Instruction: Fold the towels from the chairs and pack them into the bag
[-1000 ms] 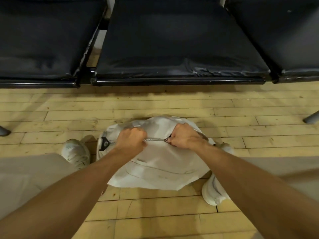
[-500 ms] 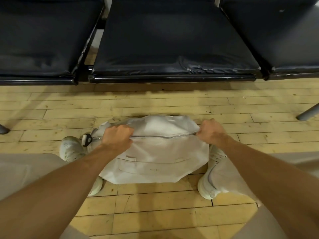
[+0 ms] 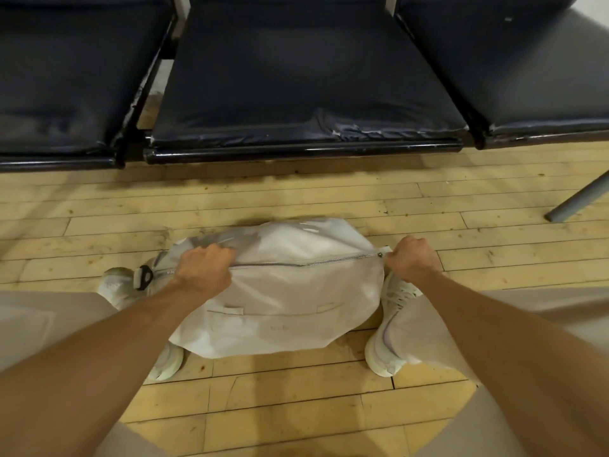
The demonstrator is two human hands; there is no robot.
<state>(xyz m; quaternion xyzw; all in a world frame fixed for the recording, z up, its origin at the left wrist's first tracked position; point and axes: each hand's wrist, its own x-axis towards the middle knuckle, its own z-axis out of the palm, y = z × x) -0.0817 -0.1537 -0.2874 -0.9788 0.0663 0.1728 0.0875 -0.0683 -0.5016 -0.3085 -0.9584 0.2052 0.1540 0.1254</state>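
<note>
Right hand [image 3: 412,258] rightward, bag [image 3: 280,301] before chairs [image 3: 296,77]

Bare floor [image 3: 296,199] lies open between the bag [image 3: 283,298] and the chairs [image 3: 296,94] ahead, but the left shoe [image 3: 113,285] and right shoe [image 3: 385,351] stand close at both bag sides, and a chair leg [image 3: 576,199] stands far right.

right hand [image 3: 412,258] drawn to bag's [image 3: 280,298] right end, zipper [image 3: 306,263] now closed
</note>
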